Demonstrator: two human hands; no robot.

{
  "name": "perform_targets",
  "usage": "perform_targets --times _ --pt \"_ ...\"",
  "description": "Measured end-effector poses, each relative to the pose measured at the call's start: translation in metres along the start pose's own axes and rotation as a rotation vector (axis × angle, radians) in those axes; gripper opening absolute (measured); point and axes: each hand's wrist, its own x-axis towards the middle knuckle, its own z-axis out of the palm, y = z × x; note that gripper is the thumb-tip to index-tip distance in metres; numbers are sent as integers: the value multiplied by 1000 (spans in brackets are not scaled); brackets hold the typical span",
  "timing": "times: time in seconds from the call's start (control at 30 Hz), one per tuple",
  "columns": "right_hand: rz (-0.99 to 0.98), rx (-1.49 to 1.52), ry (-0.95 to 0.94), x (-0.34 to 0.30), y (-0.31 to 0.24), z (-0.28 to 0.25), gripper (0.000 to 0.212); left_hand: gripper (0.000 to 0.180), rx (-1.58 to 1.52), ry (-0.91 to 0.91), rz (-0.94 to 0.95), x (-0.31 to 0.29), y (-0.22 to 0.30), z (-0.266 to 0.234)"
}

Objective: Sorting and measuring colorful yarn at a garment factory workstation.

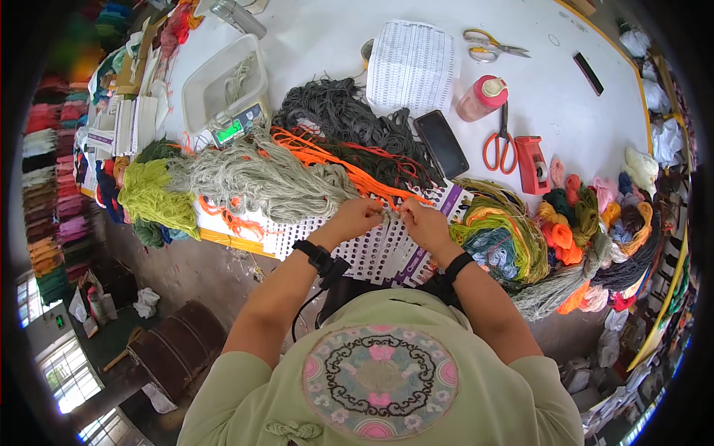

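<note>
Nearest us, at the lower centre, the punched white cards (375, 254) with purple strips lie along the table's edge, and over them both hands meet at mid-frame. We judge the step in hand to be fingertip work on a grey strand (387, 216) at the card holes; the next move would call for a steady pinch and keeping the strand clear of its neighbours. The left hand (360, 218) is curled nearly closed, thumb and fingertips pinching the strand; the right hand (426, 226), just beside it, is likewise drawn into a pinch there. How the strand runs between them is too small for us to tell. Just beyond, left of centre, lies the loose grey yarn (249, 178), with orange yarn (338, 165) touching it; farther up sits the charcoal yarn (327, 108).
</note>
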Motion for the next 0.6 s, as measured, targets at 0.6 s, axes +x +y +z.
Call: perform_targets --times 0.6 --pt "74 -126 -61 3 -16 -4 9 33 480 187 224 -4 3 -30"
